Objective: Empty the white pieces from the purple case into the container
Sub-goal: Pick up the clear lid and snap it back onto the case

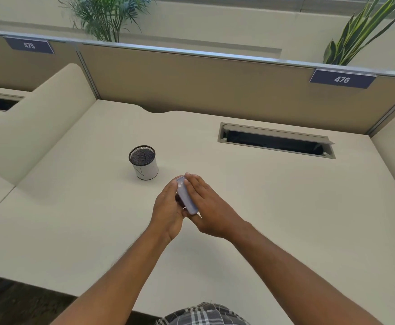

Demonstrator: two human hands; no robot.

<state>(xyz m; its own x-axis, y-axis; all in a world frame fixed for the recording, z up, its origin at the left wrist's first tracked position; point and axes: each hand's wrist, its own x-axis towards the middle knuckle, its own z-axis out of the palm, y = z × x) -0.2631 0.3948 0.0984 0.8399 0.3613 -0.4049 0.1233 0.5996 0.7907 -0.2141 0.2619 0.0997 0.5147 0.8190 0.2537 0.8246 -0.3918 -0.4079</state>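
Note:
A small purple case (186, 197) is held edge-up between my two hands above the middle of the desk. My left hand (167, 208) grips it from the left, fingers curled under it. My right hand (204, 206) lies flat against its right side, fingers stretched forward. The case looks closed and no white pieces show. The container (144, 165), a black mesh cup with white paper around its wall, stands upright on the desk a short way to the upper left of my hands.
The cream desk (262, 207) has a long cable slot (276, 141) at the back right. Beige partition panels close the back, and a raised divider (39, 123) borders the left. The desk's front edge runs just below my forearms.

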